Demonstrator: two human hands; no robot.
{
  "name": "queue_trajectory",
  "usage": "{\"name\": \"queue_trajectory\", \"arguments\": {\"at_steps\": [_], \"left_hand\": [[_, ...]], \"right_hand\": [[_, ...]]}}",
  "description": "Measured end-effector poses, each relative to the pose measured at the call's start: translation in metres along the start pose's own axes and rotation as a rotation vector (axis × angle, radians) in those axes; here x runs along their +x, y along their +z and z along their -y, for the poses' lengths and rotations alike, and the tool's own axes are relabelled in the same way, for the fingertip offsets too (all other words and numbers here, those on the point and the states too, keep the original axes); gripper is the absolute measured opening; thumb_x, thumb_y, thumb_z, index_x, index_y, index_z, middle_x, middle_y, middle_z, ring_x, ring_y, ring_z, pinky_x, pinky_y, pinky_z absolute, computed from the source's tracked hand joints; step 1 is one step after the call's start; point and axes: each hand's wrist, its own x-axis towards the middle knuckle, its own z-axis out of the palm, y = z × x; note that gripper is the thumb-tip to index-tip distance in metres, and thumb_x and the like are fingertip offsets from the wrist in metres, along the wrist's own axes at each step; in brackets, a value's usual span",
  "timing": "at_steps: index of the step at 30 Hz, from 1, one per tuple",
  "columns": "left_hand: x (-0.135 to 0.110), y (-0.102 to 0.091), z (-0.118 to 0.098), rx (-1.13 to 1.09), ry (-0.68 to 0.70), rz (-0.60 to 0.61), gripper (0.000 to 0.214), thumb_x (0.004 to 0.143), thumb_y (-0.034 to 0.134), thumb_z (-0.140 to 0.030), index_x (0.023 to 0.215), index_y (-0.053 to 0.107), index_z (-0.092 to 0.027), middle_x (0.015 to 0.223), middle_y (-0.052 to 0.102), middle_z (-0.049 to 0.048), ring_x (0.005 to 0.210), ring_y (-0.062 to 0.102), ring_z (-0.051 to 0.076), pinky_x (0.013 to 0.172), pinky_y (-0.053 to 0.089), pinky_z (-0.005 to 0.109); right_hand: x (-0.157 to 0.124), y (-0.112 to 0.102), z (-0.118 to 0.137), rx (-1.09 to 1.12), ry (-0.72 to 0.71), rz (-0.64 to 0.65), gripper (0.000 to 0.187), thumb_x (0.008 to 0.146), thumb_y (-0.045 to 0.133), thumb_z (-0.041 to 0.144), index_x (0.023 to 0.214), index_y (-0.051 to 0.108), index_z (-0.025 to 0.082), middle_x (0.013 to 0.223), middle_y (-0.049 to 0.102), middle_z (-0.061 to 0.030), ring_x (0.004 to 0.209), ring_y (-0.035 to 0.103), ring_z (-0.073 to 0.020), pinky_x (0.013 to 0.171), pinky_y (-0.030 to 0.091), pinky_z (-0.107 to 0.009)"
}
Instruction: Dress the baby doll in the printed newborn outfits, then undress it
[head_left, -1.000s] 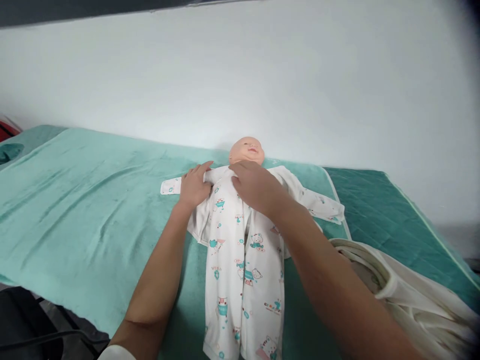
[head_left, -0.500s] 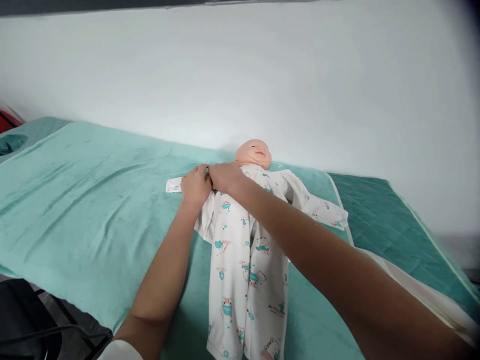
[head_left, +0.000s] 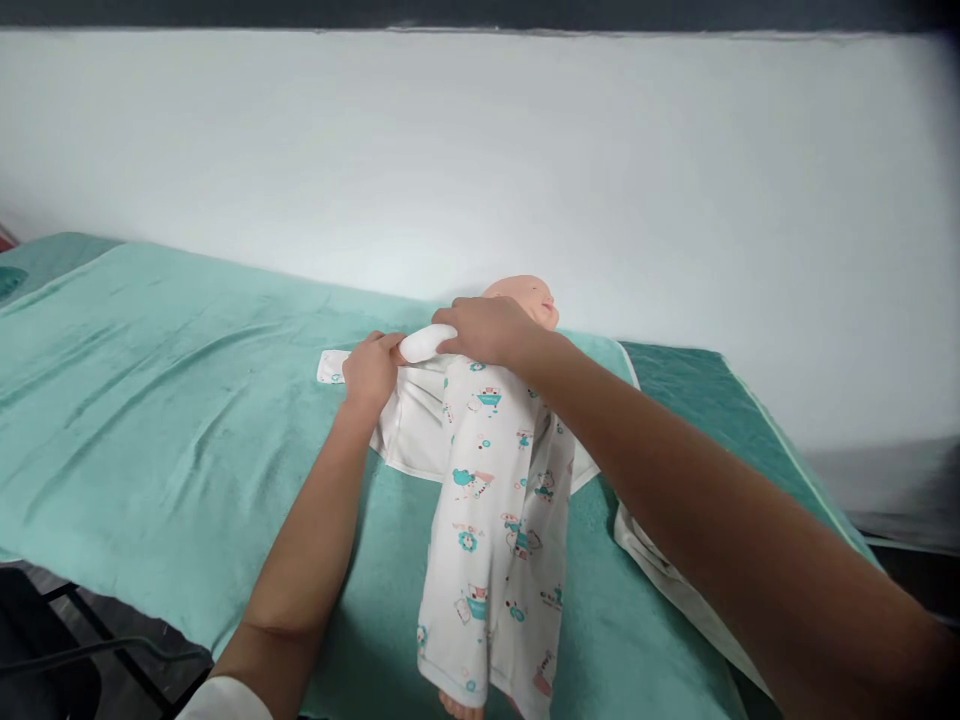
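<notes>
As I lean over a doll (head_left: 538,294) lying on its back on a pale green blanket (head_left: 187,400), both my hands meet at one white sleeve, out to the left of its body. My left hand (head_left: 373,368) is closed on the sleeve (head_left: 427,343) partway along, its flat cuff (head_left: 332,366) showing beyond my knuckles. My right hand (head_left: 487,328) reaches across below the doll's head, thumb and fingers pinching the bunched cloth nearer the shoulder. Between the two grips the fabric puffs up in a smooth white roll (whether the doll's arm is inside it, I cannot tell). A printed romper (head_left: 487,480) covers the doll down to a bare foot (head_left: 460,708) at the bottom edge, and the white body of the sleeved garment spreads out beneath it. To work this sleeve well, I should judge the left hand best used as a steady anchor while the right eases the bunched cloth evenly, in small gathers, without tugging at the shoulder or twisting any limb within. A light pinch should suit such thin, soft cloth; a hard pull could drag the romper askew or roll the doll.
</notes>
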Motion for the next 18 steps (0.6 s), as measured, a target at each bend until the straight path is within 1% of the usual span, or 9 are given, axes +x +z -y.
{"name": "queue_trajectory", "arguments": {"at_steps": [3, 7, 10, 12, 14, 18], "left_hand": [[-0.002, 0.001, 0.002, 0.042, -0.005, 0.025, 0.048, 0.089, 0.041, -0.012, 0.118, 0.071, -0.035, 0.110, 0.071, 0.0039, 0.098, 0.067, 0.023, 0.072, 0.046, 0.032], [-0.003, 0.001, 0.006, 0.070, 0.003, 0.055, 0.042, 0.087, 0.042, -0.010, 0.113, 0.068, -0.031, 0.106, 0.071, 0.0061, 0.098, 0.067, 0.025, 0.073, 0.047, 0.033], [-0.002, 0.001, 0.008, 0.093, -0.001, 0.067, 0.043, 0.086, 0.042, -0.007, 0.116, 0.063, -0.029, 0.107, 0.071, 0.0067, 0.100, 0.067, 0.026, 0.076, 0.049, 0.034], [-0.001, 0.001, 0.008, 0.131, -0.005, 0.038, 0.042, 0.087, 0.040, -0.006, 0.117, 0.060, -0.028, 0.110, 0.070, 0.0081, 0.103, 0.066, 0.026, 0.079, 0.049, 0.036], [0.001, 0.002, 0.006, 0.185, 0.002, 0.017, 0.037, 0.090, 0.039, -0.007, 0.115, 0.060, -0.026, 0.113, 0.068, 0.0101, 0.108, 0.064, 0.028, 0.084, 0.050, 0.039], [0.001, 0.009, 0.001, 0.245, 0.086, 0.032, 0.030, 0.092, 0.045, -0.012, 0.117, 0.058, -0.023, 0.118, 0.067, 0.0109, 0.116, 0.060, 0.029, 0.099, 0.045, 0.045]], "right_hand": [[-0.006, -0.003, -0.008, 0.007, 0.015, -0.039, 0.030, 0.095, 0.055, 0.045, 0.115, 0.066, 0.027, 0.110, 0.070, -0.0069, 0.086, 0.064, -0.0230, 0.067, 0.036, -0.032], [-0.013, -0.008, -0.014, 0.043, 0.051, -0.059, 0.034, 0.095, 0.055, 0.047, 0.122, 0.065, 0.028, 0.116, 0.068, -0.0068, 0.090, 0.064, -0.0237, 0.067, 0.037, -0.033], [-0.014, -0.009, -0.014, 0.081, 0.055, -0.064, 0.034, 0.095, 0.054, 0.049, 0.121, 0.065, 0.029, 0.115, 0.068, -0.0064, 0.093, 0.063, -0.0241, 0.069, 0.038, -0.033], [-0.012, -0.006, -0.011, 0.105, 0.049, -0.061, 0.033, 0.095, 0.054, 0.049, 0.120, 0.065, 0.029, 0.115, 0.068, -0.0062, 0.092, 0.063, -0.0235, 0.070, 0.038, -0.032], [-0.007, -0.001, -0.004, 0.119, 0.037, -0.048, 0.032, 0.095, 0.055, 0.048, 0.119, 0.065, 0.029, 0.115, 0.068, -0.0058, 0.090, 0.063, -0.0225, 0.070, 0.039, -0.031], [0.009, 0.013, 0.016, 0.085, -0.013, 0.008, 0.028, 0.095, 0.056, 0.044, 0.116, 0.065, 0.027, 0.112, 0.069, -0.0069, 0.089, 0.065, -0.0225, 0.069, 0.039, -0.030]]}}
